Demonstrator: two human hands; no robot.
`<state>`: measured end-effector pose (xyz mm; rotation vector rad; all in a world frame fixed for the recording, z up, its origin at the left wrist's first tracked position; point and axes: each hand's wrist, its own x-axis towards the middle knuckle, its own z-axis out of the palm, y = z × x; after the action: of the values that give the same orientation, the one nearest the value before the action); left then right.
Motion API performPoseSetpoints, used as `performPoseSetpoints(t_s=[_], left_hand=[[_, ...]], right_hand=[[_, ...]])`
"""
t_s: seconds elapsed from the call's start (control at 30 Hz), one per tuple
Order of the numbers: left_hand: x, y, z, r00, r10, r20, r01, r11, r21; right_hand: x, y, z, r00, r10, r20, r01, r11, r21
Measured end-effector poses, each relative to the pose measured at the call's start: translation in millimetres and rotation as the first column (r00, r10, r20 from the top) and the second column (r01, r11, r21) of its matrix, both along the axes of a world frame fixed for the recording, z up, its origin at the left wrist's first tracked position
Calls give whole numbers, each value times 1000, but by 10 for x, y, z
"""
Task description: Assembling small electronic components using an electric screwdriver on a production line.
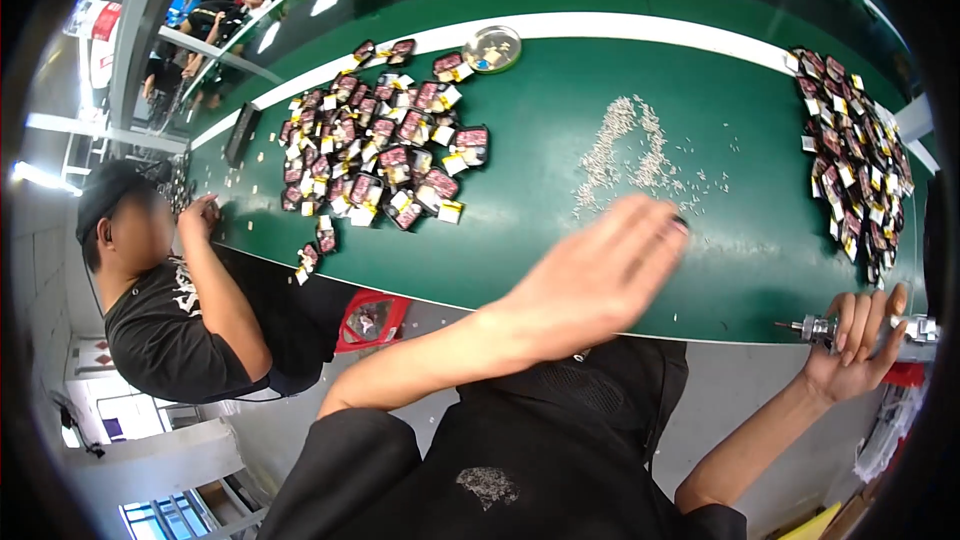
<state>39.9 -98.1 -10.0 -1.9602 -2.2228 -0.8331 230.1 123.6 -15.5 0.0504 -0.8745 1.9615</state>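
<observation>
Well, the right hand (848, 365) clasps a screwdriver (818, 328) at the worker's (570, 475) three o'clock. The left hand (598, 272), grip unclear, stands before loose screws (612, 138) at twelve; black packs (393, 160) crowd ten and two.

A silvery, cylindrical powered driver (917, 331) lies roughly level at the lower right of the frame, gripped, its thin reddish bit pointing left. Tiny pale screws (612, 140) lie loose, right of upper centre, heaped in a rough arch with stragglers strewn rightward.
</observation>
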Motion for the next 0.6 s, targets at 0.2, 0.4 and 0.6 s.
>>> performPoseSetpoints(t_s=[0.2, 0.4, 0.6], left_hand=[[-1234, -1195, 62, 610, 644, -460, -704, 708, 58], [-895, -707, 69, 868, 456, -199, -454, 889, 59], [-763, -186, -208, 962, 253, -105, -252, 967, 27]], right_hand=[[-140, -204, -301, 997, 65, 37, -58, 985, -163], [-266, -312, -376, 997, 74, -7, -73, 962, -262], [-199, -304, -381, 997, 74, -31, -81, 938, -337]])
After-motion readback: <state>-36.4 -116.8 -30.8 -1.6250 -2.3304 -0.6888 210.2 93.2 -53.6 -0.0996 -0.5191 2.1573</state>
